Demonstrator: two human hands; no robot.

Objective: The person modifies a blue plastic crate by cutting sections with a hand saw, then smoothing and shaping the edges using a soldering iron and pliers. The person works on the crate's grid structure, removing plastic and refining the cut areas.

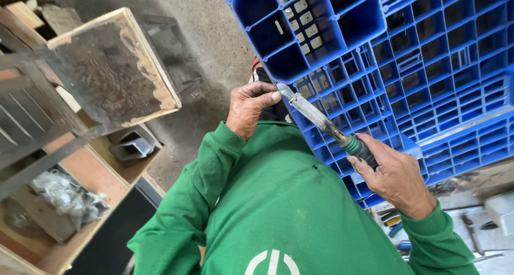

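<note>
Two hands: both of yours were on one tool (321, 120), a long grey metal shaft with a green-and-black handle, held slantwise against the blue pallet (428, 66).
Left hand (247, 108): your fingers were curled together near the tool's tip, thumb pressed flat on the blade end, steering it at a rib of the grid.
Right hand (393, 176): your fingers were clamped around the handle, lower and to the right.
Tool position: its tip met the pallet's underside just below the large open cells; I could not tell whether it had cut in.
Doing it well: you would have done best, I judge, to keep the thumb behind the edge, never ahead of it, and to push along the shaft's line so the tip did not skate across the plastic.
Pallet: it stood tilted close before you, its honeycomb ribs facing your chest.
Counter: at lower right a grey surface (498, 237) carried small tools and scraps.
Room: a worn wooden box (112, 66) and timber pieces lay at left, over a dusty concrete floor (214, 34).
</note>
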